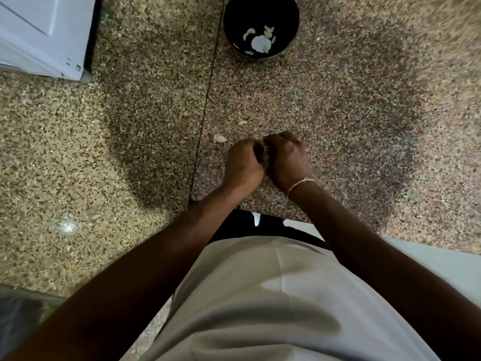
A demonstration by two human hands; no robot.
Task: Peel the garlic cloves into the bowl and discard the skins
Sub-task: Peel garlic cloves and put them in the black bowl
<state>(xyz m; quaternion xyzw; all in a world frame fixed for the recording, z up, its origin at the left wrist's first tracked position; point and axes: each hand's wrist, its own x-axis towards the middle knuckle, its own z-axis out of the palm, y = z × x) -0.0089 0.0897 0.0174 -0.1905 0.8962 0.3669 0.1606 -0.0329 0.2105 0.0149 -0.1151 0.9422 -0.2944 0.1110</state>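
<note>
1. Speckled stone tabletop [338, 105]; a seam runs down left of centre, its near edge lies at the person's waist, with open room on both sides of the hands.
2. Black bowl [261, 24] stands well beyond the hands, holding pale peeled cloves.
3. Left hand [243, 165] and right hand [287, 160] are curled knuckle to knuckle, apparently working one clove; the grip's contents are hidden.
4. Two loose cloves [220, 138] lie just beside the left hand, presumably awaiting peeling.
</note>
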